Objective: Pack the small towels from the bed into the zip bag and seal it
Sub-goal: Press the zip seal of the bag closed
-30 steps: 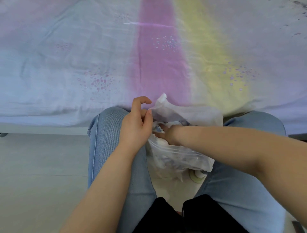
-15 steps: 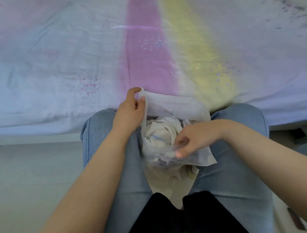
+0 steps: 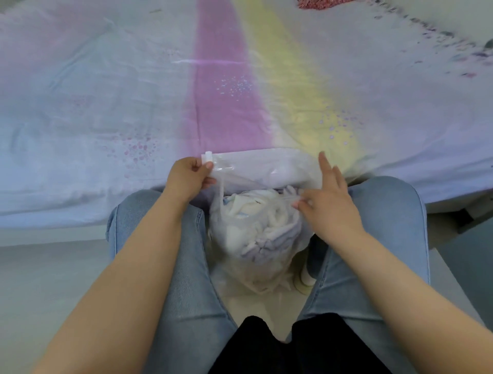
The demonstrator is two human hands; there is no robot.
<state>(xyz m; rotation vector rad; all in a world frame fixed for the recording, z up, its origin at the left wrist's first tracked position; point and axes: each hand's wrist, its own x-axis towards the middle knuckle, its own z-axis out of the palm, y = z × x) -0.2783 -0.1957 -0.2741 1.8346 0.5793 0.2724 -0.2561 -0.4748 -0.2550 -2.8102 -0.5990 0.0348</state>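
Observation:
A clear zip bag hangs between my knees, its mouth stretched wide just in front of the bed's edge. Bunched white and pale lilac small towels fill its lower part. My left hand pinches the bag's left top corner, right by the white zip slider. My right hand pinches the near lip of the bag's mouth at the right, with the forefinger pointing up. The bag's mouth is unsealed.
The bed spans the whole upper view under a pastel sheet with pink and yellow stripes. A red fringed thing lies at its far edge. My jeans-clad legs flank the bag. Pale floor lies to the left.
My right hand came out of the bag and took hold of its near lip on the right. My left hand pulled the left corner outward, stretching the mouth flat and wide.

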